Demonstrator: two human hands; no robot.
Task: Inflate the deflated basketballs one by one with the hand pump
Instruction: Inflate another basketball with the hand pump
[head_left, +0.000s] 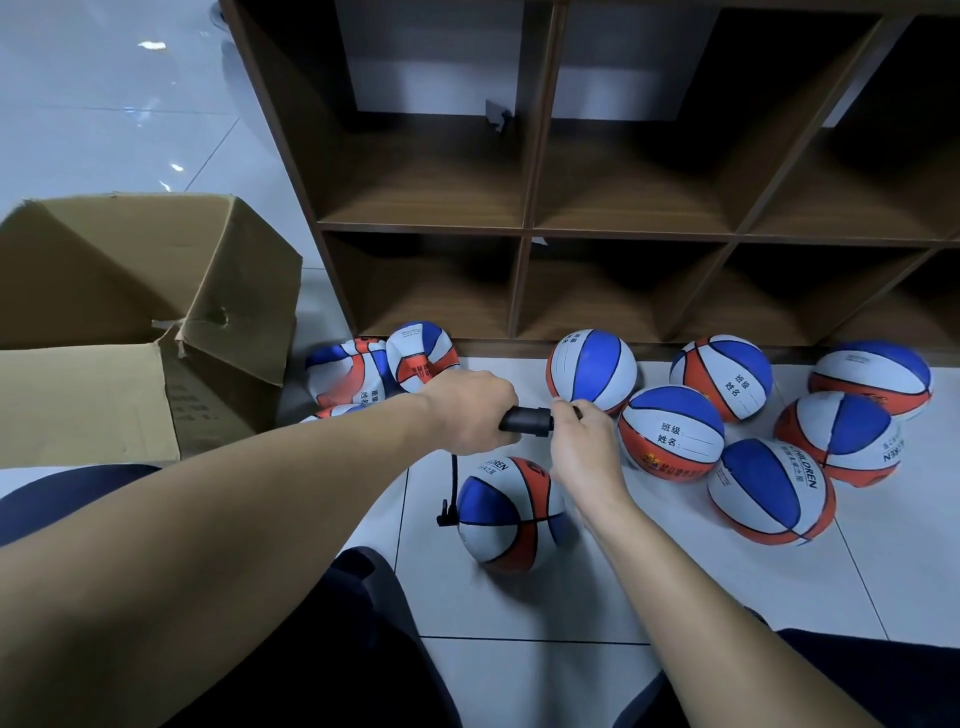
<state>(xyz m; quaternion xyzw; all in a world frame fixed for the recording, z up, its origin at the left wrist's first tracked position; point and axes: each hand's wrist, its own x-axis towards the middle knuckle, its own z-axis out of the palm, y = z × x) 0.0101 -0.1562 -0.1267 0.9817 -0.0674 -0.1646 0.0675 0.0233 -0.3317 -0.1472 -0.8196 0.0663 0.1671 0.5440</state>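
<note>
Pumping: left hand (470, 410) fingers wrapped round the black hand pump (525, 420) barrel; right hand (584, 441) fingers curled on its handle end.
Ball in work: basketball (511, 514) at lower centre, hose (453, 486) running to it; likely light, soft, prone to roll.
Deflated balls (382, 366): centre left, crumpled.
Inflated balls (670, 434): right, on floor.
Cardboard box (130, 291): left, open, contents unseen.
Shelf (524, 228): top, cubbies hold no balls.
</note>
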